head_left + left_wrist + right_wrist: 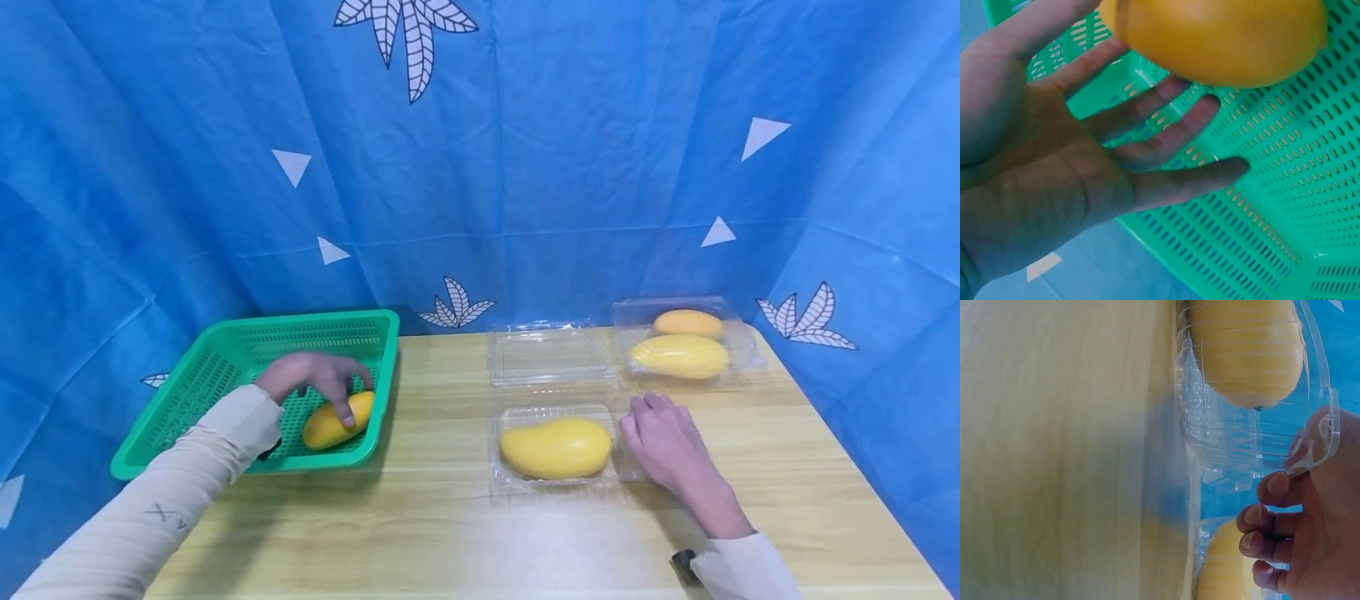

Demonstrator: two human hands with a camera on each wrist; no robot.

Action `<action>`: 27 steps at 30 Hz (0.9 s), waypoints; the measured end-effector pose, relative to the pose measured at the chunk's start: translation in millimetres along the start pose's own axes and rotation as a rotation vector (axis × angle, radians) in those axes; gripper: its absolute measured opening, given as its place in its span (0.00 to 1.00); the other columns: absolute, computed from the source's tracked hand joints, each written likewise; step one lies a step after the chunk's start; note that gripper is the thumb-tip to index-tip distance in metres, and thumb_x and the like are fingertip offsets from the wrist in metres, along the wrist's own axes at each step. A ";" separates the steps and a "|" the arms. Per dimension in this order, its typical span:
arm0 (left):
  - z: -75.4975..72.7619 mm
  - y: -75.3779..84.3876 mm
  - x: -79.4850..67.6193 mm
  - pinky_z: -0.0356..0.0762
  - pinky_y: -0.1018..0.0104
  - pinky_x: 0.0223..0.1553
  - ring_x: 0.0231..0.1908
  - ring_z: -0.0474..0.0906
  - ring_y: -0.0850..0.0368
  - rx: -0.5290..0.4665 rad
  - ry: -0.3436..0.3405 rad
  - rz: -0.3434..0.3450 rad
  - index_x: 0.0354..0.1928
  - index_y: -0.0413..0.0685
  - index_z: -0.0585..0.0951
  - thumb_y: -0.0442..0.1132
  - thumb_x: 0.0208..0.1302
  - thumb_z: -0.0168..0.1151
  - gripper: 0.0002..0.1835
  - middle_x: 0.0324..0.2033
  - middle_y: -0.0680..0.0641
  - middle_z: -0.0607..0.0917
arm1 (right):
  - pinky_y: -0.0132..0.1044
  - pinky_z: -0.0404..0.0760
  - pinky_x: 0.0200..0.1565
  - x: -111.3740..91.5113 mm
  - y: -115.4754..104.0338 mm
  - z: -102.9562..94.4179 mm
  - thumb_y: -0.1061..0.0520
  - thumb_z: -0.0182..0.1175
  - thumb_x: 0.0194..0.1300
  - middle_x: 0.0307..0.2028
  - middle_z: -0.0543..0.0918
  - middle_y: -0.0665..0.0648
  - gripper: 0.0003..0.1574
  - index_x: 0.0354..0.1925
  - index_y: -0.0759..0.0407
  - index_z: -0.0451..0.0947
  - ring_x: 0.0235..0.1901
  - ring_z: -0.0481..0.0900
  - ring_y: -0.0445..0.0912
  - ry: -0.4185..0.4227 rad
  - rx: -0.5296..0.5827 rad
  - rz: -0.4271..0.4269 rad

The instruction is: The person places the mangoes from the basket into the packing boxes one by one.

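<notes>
My left hand [318, 379] reaches into the green basket [388, 358] over a yellow mango [327, 427]. In the left wrist view, the thumb and index finger lie at one end of the mango [1229, 40]; the other fingers are spread and fairly straight. My right hand [670, 442] pinches the right edge of an opened clear plastic clamshell box [504, 417] between thumb and index finger. One mango [557, 448] lies in that box's near half. The right wrist view shows the box's corner [1329, 434] at the thumb, with the remaining fingers curled loosely.
Behind my right hand, another clear box [630, 312] holds two mangoes, the nearer one [682, 357] under ridged plastic. The opened box's far half [551, 354] lies flat toward the back edge. A blue patterned cloth [570, 167] hangs around the wooden table [420, 517].
</notes>
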State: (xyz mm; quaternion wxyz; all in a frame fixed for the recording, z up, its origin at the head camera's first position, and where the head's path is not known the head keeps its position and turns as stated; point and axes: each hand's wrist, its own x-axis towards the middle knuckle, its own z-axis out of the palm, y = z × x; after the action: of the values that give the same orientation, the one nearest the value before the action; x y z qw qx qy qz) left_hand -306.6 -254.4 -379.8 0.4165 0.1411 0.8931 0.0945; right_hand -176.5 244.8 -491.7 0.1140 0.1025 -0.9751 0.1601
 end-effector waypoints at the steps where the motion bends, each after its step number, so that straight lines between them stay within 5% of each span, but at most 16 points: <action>1: 0.6 0.0 0.7 0.72 0.22 0.50 0.61 0.72 0.31 0.002 -0.010 -0.007 0.71 0.46 0.70 0.45 0.52 0.81 0.45 0.64 0.29 0.73 | 0.48 0.71 0.36 0.1 0.1 0.1 0.57 0.49 0.73 0.27 0.72 0.55 0.16 0.25 0.53 0.69 0.32 0.72 0.53 0.001 0.000 -0.001; 8: 4.1 -2.1 3.0 0.77 0.28 0.50 0.63 0.70 0.30 -0.050 -0.055 -0.062 0.74 0.46 0.66 0.40 0.52 0.81 0.48 0.64 0.31 0.73 | 0.47 0.71 0.35 -0.3 -1.1 -0.2 0.58 0.49 0.72 0.27 0.71 0.54 0.16 0.25 0.53 0.69 0.32 0.71 0.53 0.008 0.004 -0.006; 19: 4.2 -6.4 5.0 0.84 0.41 0.47 0.59 0.73 0.37 -0.089 -0.114 -0.025 0.73 0.44 0.67 0.37 0.56 0.78 0.43 0.64 0.30 0.71 | 0.49 0.71 0.35 -0.6 -1.0 -0.4 0.58 0.49 0.72 0.27 0.72 0.55 0.15 0.25 0.53 0.69 0.32 0.72 0.53 0.010 0.000 -0.012; 27: 0.1 -7.5 -2.1 0.84 0.43 0.46 0.59 0.73 0.37 -0.049 -0.076 -0.029 0.72 0.45 0.67 0.39 0.56 0.77 0.43 0.63 0.31 0.72 | 0.49 0.71 0.35 -0.6 -1.1 -0.8 0.58 0.49 0.72 0.27 0.72 0.55 0.16 0.25 0.53 0.69 0.32 0.72 0.53 0.013 0.004 -0.008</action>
State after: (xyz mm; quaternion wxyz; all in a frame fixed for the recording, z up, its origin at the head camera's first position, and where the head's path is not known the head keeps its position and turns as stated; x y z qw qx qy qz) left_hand -306.5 -262.1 -380.5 0.4547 0.1215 0.8760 0.1051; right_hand -175.5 244.1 -490.8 0.1206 0.1056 -0.9736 0.1622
